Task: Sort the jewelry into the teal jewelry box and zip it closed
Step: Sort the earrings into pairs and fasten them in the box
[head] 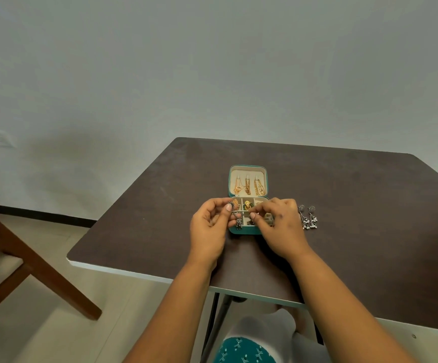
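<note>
Fingers (228, 207) of the left hand (208, 226) are pinched on a dark silver earring (237, 220), which is held dangling over the near left corner of the teal jewelry box (249, 200). Over the box's near right compartments, the right hand (278, 224) is seen with its fingertips curled down among the pieces; whether anything is gripped there cannot be told. The box is shown lying open on the dark table (356, 231), its lid (248, 180) laid back on the far side and hung with three gold chains (248, 186). Gold pieces are seen in the tray's far compartments. Just right of the box, past the right hand, two silver drop earrings (308, 217) are left lying side by side on the tabletop. Bare tabletop is shown all round the box, widest to its right; the table's near edge is crossed by both forearms. Well left of the box, off the table, a wooden chair leg (42, 268) is seen slanting across the floor.
</note>
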